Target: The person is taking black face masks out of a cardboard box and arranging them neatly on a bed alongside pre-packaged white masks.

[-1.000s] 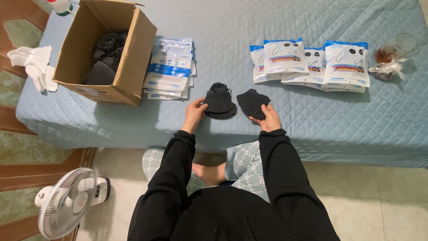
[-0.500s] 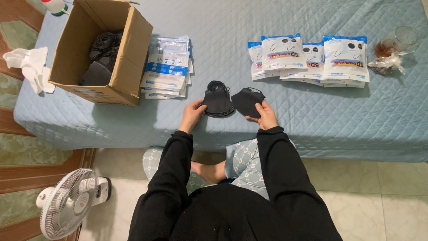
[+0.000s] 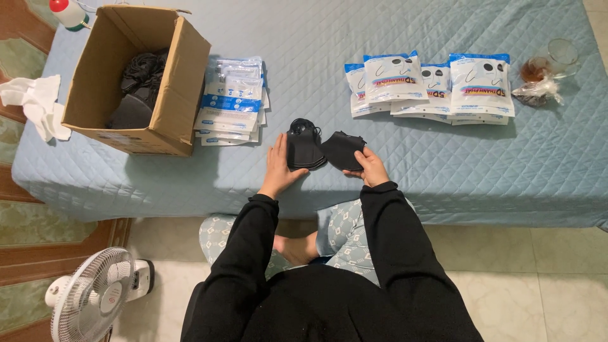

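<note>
Person sits at the edge of a bed [image 3: 443,171] w/ a pale blue quilted cover, both arms in black sleeves reaching fwd. Left hand [image 3: 278,168] lies flat alongside a small stack of black masks [image 3: 303,149], fingers straight and together, palm against the stack's left side; thumb rests on top. Right hand [image 3: 370,168] grips a single black mask [image 3: 342,151], fingers curled round its right edge, thumb on the upper face. The stack and the single mask sit just beside each other near the bed's front edge, edges touching or overlapping slightly; can't tell which. Ear loops bunch at the top of the stack.

To the left, an open cardboard box [image 3: 177,88] stands on the bed w/ more black masks inside. Just right of it, touching its side, a pile of flat white-and-blue pouches [image 3: 231,101]. Further back and to the right, well apart from the hands, a row of filled white-and-blue packets [image 3: 437,82], overlapping each other. Beyond those, near the right edge, a clear glass [image 3: 562,52] and a knotted clear plastic bag [image 3: 538,88] w/ sth brown in it.

White cloth [image 3: 38,104] hangs off the bed's left side. A white fan [image 3: 95,297] stands on the tiled floor, lower left.
</note>
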